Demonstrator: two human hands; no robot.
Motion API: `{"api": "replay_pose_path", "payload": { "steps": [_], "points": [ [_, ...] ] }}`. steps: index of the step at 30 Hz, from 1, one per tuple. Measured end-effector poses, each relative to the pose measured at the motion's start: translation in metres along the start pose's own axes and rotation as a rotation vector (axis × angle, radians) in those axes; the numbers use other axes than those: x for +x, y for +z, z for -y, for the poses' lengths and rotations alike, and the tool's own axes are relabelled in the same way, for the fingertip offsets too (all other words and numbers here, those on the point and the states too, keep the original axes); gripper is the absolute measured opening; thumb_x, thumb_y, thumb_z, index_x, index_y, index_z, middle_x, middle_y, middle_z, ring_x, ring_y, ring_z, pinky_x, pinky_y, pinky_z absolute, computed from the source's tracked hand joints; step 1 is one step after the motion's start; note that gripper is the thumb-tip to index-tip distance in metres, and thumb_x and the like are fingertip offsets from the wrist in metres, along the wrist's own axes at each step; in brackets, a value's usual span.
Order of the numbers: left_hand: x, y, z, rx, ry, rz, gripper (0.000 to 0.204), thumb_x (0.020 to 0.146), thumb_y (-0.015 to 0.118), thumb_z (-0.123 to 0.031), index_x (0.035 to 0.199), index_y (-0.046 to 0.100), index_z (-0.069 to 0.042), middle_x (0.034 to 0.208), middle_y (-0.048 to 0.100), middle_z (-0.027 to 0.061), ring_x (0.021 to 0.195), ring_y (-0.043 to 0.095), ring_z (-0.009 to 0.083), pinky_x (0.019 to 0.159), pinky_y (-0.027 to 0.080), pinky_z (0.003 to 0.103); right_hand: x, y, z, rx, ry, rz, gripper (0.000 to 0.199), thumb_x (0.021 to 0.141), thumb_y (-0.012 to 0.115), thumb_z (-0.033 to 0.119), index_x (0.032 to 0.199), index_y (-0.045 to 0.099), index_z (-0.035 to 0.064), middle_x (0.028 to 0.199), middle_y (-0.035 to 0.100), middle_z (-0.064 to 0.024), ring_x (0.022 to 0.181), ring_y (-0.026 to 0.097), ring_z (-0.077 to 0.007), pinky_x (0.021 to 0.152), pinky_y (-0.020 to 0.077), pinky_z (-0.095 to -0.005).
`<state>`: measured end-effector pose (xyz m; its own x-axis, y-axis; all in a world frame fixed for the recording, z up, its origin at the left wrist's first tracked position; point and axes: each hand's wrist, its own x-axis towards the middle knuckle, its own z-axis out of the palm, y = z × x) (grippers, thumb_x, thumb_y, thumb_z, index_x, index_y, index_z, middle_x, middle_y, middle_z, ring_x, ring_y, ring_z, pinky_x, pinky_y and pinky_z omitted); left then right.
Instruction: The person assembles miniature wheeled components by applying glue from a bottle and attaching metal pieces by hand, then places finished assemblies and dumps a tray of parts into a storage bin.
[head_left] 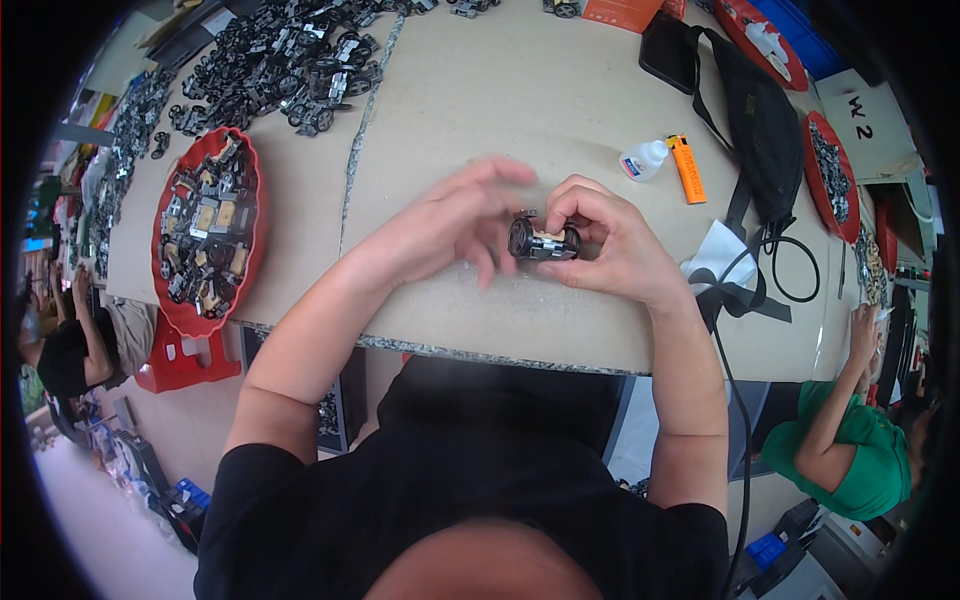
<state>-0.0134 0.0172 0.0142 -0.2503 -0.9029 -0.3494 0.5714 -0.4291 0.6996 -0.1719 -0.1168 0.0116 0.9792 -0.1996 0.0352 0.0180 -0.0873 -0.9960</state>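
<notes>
A small toy car chassis with black wheels and a tan middle sits between my hands, just above the cardboard-covered table. My right hand grips it from the right, fingers curled over its top. My left hand touches its left wheel, the fingers spread and blurred.
A red tray of small car parts lies at the left, with a heap of black parts behind it. A small white glue bottle, an orange lighter, a black bag and more red trays lie at the right. Other people sit at both sides.
</notes>
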Motion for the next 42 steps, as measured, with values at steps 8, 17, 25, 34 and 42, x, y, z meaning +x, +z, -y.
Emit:
{"api": "replay_pose_path", "payload": {
  "steps": [8, 17, 25, 34, 42],
  "points": [
    [-0.003, 0.004, -0.001, 1.543, 0.803, -0.259, 0.045, 0.051, 0.073, -0.016, 0.090, 0.052, -0.007, 0.091, 0.053, 0.0063, 0.080, 0.052, 0.0254, 0.071, 0.043, 0.034, 0.002, 0.006, 0.000, -0.213, 0.016, 0.054, 0.023, 0.062, 0.068, 0.007, 0.076, 0.051, 0.0041, 0.080, 0.044, -0.0024, 0.059, 0.047, -0.0073, 0.052, 0.0410, -0.0190],
    [-0.004, 0.000, 0.005, 1.660, 0.783, -0.275, 0.024, 0.051, 0.068, -0.015, 0.068, 0.053, -0.008, 0.077, 0.053, 0.0022, 0.072, 0.052, 0.0204, 0.062, 0.042, 0.031, 0.007, 0.011, -0.001, -0.285, 0.017, 0.101, 0.023, 0.061, 0.068, 0.006, 0.076, 0.051, 0.0028, 0.076, 0.045, -0.0020, 0.057, 0.047, -0.0084, 0.051, 0.0406, -0.0206],
    [0.000, -0.004, 0.012, 1.555, 0.757, -0.263, 0.022, 0.051, 0.067, -0.012, 0.066, 0.052, -0.007, 0.071, 0.054, -0.0010, 0.068, 0.052, 0.0184, 0.063, 0.041, 0.029, 0.004, 0.015, -0.001, -0.221, 0.055, 0.064, 0.020, 0.062, 0.066, 0.003, 0.075, 0.051, 0.0030, 0.076, 0.046, -0.0006, 0.057, 0.043, -0.0056, 0.050, 0.0368, -0.0192],
    [0.001, -0.004, 0.012, 1.519, 0.759, -0.260, 0.022, 0.050, 0.067, -0.011, 0.064, 0.051, -0.007, 0.066, 0.051, 0.0003, 0.066, 0.051, 0.0182, 0.065, 0.041, 0.030, 0.006, 0.013, -0.005, -0.190, 0.059, 0.075, 0.020, 0.062, 0.066, 0.002, 0.075, 0.051, 0.0025, 0.077, 0.046, -0.0005, 0.058, 0.043, -0.0048, 0.049, 0.0351, -0.0184],
    [-0.001, -0.005, 0.010, 1.514, 0.819, -0.223, 0.023, 0.053, 0.065, -0.015, 0.071, 0.052, -0.010, 0.070, 0.052, -0.0003, 0.074, 0.052, 0.0189, 0.069, 0.039, 0.032, 0.010, 0.013, -0.005, -0.280, -0.017, 0.063, 0.020, 0.061, 0.068, 0.002, 0.072, 0.051, 0.0021, 0.075, 0.047, -0.0006, 0.058, 0.044, -0.0044, 0.048, 0.0355, -0.0175]
  ]
}}
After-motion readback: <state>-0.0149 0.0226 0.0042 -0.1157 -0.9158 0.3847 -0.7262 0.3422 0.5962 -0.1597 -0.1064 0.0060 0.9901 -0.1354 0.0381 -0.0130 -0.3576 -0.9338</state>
